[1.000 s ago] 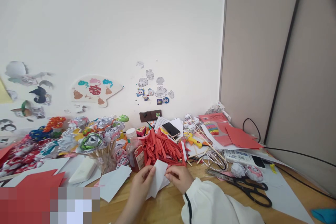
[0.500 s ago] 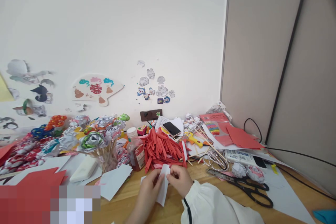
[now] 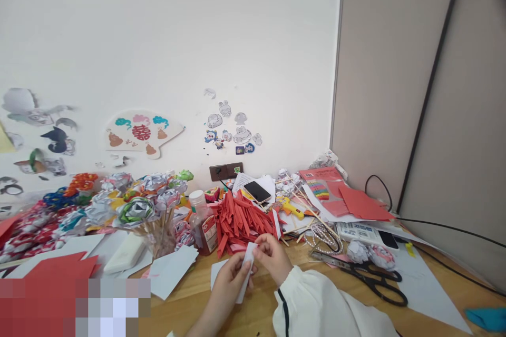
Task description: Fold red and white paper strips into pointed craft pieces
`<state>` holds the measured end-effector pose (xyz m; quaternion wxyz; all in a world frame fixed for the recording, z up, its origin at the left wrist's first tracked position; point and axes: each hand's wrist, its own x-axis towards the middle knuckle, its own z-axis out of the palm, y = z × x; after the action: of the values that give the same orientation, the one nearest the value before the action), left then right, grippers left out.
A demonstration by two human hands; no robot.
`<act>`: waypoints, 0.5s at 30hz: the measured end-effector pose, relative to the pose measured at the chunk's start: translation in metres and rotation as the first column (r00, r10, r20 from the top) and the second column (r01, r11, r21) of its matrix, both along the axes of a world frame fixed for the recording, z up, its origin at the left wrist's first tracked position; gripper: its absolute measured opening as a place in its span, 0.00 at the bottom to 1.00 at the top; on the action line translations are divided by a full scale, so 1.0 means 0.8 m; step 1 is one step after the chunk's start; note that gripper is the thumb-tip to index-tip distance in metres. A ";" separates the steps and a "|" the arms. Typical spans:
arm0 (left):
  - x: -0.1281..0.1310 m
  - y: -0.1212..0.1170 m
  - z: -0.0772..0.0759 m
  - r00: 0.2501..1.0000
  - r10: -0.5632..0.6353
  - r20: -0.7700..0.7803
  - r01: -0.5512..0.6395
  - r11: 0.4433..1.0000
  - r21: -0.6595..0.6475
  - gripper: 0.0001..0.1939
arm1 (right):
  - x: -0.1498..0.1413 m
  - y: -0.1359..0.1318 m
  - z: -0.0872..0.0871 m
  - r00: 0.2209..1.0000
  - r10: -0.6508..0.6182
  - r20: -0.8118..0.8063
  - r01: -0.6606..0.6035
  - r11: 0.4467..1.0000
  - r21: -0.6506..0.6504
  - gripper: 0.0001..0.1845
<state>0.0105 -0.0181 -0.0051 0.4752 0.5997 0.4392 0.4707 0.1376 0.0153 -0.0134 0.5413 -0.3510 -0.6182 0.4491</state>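
Note:
A narrow folded strip of white paper [image 3: 241,290] is held up between my two hands, tilted, just above the wooden table. My left hand [image 3: 230,277] pinches it along its length, thumb on the near face. At the strip's upper end, the bent fingers of my right hand [image 3: 272,257] pinch its edge. Behind the left hand another white paper [image 3: 216,272] lies on the table, partly covered. Just beyond my hands is a heap of folded red paper strips [image 3: 239,221].
Left stand a bottle [image 3: 204,225] and a bunch of paper flowers on sticks [image 3: 138,210]. Right lie black-handled scissors [image 3: 375,276], a yellow glue gun [image 3: 291,208], bead strings [image 3: 322,237] and crumpled paper balls [image 3: 358,251]. A phone [image 3: 257,191] rests behind the red heap.
My right hand has shifted slightly up to the strip's top end. The white strip looks narrower, and my left fingers now wrap further round it. The view has shifted a little.

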 end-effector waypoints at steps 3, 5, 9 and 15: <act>0.000 0.001 0.000 1.000 0.006 -0.018 -0.007 1.000 -0.018 0.14 | 0.002 0.002 0.001 0.998 0.042 0.041 -0.042 0.999 0.006 0.13; 0.000 0.001 0.000 1.000 0.001 -0.014 -0.002 1.000 -0.026 0.13 | 0.002 0.002 0.002 0.998 0.049 0.043 -0.049 0.999 -0.006 0.13; 0.002 -0.001 0.005 1.000 -0.024 0.002 0.024 0.998 -0.065 0.13 | 0.001 0.000 0.004 1.000 0.022 0.007 -0.022 0.999 -0.043 0.13; 0.003 -0.003 0.008 1.000 -0.015 -0.002 0.015 0.995 -0.103 0.16 | 0.000 0.000 0.002 0.999 0.030 -0.023 -0.032 0.996 -0.088 0.13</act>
<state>0.0132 -0.0208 0.0011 0.5086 0.5782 0.4591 0.4429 0.1377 0.0155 -0.0120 0.5249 -0.3601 -0.5971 0.4881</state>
